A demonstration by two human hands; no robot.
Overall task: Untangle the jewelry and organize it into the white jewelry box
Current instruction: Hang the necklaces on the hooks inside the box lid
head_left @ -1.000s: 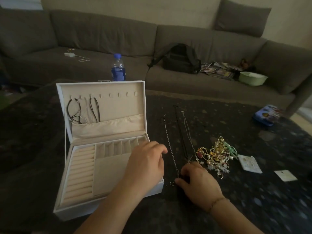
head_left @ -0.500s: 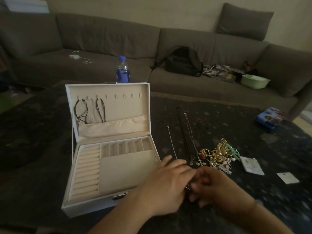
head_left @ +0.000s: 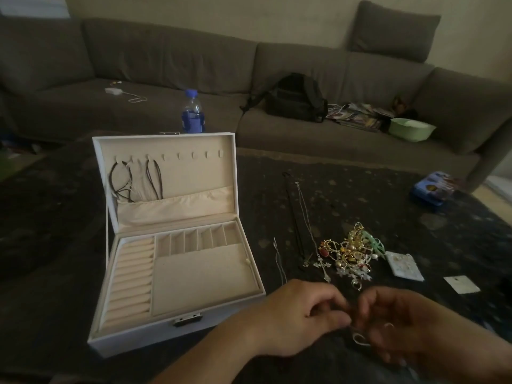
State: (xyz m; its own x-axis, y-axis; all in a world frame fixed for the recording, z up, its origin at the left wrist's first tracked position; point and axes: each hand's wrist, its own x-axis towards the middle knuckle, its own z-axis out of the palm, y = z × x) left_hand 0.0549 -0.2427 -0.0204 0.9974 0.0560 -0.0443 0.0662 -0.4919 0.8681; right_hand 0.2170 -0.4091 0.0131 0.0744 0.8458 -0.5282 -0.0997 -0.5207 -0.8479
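Holding: left hand (head_left: 302,314) and right hand (head_left: 399,325) meet fingertip to fingertip just right of the white jewelry box (head_left: 177,273), fingers curled, pinching a thin silver chain (head_left: 279,261).
Chain: runs away from the hands, beside the box.
Pile: tangled jewelry (head_left: 352,253) right of the box.
Lid: open, cords (head_left: 135,178) hanging inside.
Bottle (head_left: 192,113): behind the box.

Left hand (head_left: 302,317): bare, no ring or watch showing; lower centre of the frame.
Left forearm (head_left: 210,356): bare to the bottom edge, no sleeve in view.
Right hand (head_left: 399,325): bare, dim and slightly blurred; lower right of the frame.
Right forearm (head_left: 476,358): bare, no sleeve showing; the wrist is too blurred to tell whether anything is worn.
Fingers (head_left: 329,297): no rings plainly visible; nails unclear.
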